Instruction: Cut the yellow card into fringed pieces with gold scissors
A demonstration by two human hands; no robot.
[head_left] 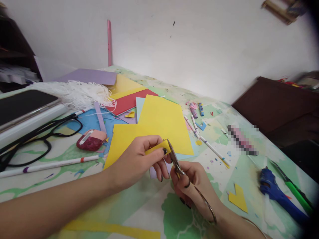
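Note:
My left hand (149, 154) pinches a small yellow paper strip (159, 148) between thumb and fingers, with the other fingers curled below. My right hand (190, 182) is wrapped round the handles of metal scissors (176, 162), whose blades point up and meet the strip's right end. Whether the blades are parted is too small to tell. Behind both hands lie large yellow sheets (164, 122), partly overlapping a light blue sheet (140, 108). A piece of light purple paper (153, 172) shows beneath my left fingers.
On the left are black glasses (47, 139), an earbud case (91, 139), white string (77, 93) and a marker (50, 166). To the right lie thin markers (211, 147), a blue glue gun (279, 196), a green-handled cutter (296, 196) and a yellow scrap (239, 199).

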